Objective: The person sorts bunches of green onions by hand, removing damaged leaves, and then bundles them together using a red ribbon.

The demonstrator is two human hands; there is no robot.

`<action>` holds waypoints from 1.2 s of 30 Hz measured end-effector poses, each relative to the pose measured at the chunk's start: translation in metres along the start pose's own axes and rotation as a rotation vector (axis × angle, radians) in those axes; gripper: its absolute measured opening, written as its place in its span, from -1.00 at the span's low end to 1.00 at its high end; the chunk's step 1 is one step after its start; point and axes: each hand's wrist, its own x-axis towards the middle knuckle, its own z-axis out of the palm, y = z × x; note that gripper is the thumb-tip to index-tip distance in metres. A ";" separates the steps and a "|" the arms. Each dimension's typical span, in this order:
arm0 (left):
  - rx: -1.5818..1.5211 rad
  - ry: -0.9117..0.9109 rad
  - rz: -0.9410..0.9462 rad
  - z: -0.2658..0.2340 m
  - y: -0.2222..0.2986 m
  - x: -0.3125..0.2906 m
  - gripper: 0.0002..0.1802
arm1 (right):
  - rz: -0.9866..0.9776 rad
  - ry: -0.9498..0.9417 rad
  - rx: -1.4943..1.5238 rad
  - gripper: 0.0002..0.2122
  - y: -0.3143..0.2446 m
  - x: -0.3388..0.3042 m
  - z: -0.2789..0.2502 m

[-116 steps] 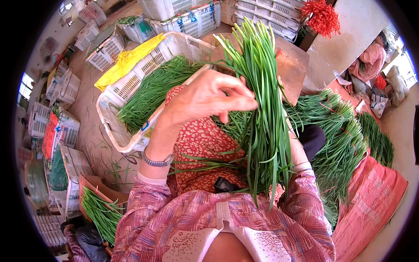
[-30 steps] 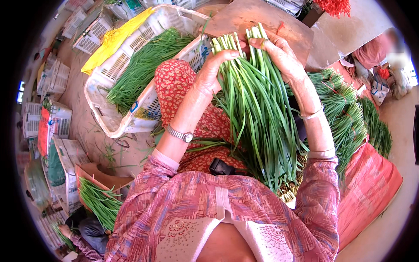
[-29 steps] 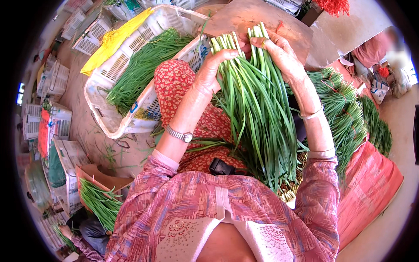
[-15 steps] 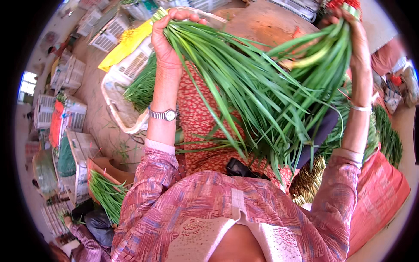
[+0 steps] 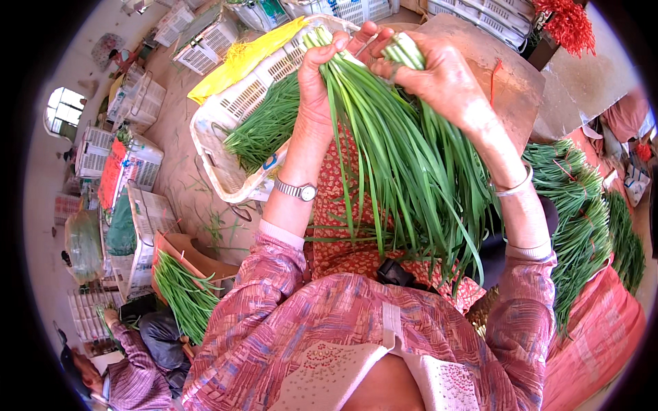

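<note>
Two bunches of long green garlic chives hang in front of my body. My left hand (image 5: 319, 81) is wrapped round the pale stem ends of one garlic chive bunch (image 5: 373, 130). Close beside it, my right hand (image 5: 444, 77) grips a second garlic chive bunch (image 5: 456, 161) near its cut white ends. The leaves of both bunches trail down over the red patterned apron (image 5: 334, 195) and overlap, so where one ends and the other begins is hard to tell. The two hands' fingers nearly meet at the stem tops.
A white plastic crate (image 5: 205, 140) with chives and a yellow cloth (image 5: 247, 58) stands ahead on the left. Tied chive bundles (image 5: 565, 205) lie at right by a red sack (image 5: 596, 335). A brown board (image 5: 473, 44) lies ahead. A person (image 5: 140, 373) sits at lower left.
My right hand has come in from the far right with its bunch, up against the left hand. The left hand has shifted slightly right, and the leaves now hang together.
</note>
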 end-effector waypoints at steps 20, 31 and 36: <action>0.598 0.143 -0.198 0.019 0.010 0.054 -0.73 | 0.128 0.205 0.568 -0.86 0.037 0.008 -0.125; 0.781 0.183 -0.235 0.077 -0.047 0.080 -0.62 | 0.046 0.138 0.480 -0.77 0.031 0.017 -0.099; 0.885 0.216 -0.140 0.071 -0.050 0.076 -0.66 | 0.071 0.185 0.496 -0.79 0.034 0.019 -0.093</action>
